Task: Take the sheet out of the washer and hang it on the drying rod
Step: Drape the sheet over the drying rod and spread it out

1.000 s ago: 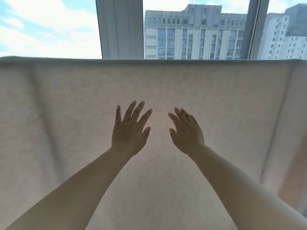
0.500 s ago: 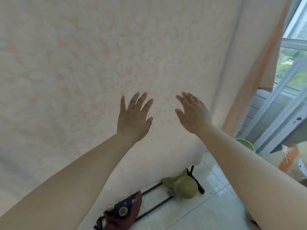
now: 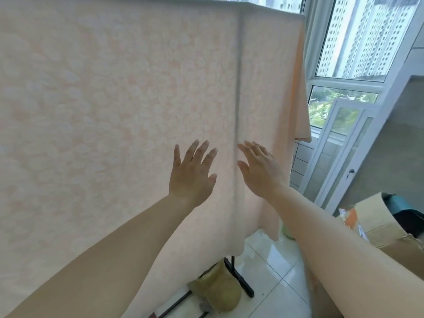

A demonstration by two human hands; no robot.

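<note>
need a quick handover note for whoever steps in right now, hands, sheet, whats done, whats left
Left hand: open, fingers spread, flat toward the sheet, holding nothing.
Right hand: open, beside a vertical crease in the sheet, holding nothing.
Sheet: already draped over the top of the rack, hanging down, its right edge folded with one corner drooping.
Done: sheet is out and hung.
Left: probably only smoothing the crease and straightening the right edge. The washer is not in view.

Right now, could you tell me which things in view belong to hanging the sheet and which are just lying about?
Part of the job:
sheet, draped over the top
left hand, open against it
right hand, open against it
rack foot

Lying about:
cardboard box
olive bag on the floor
</note>
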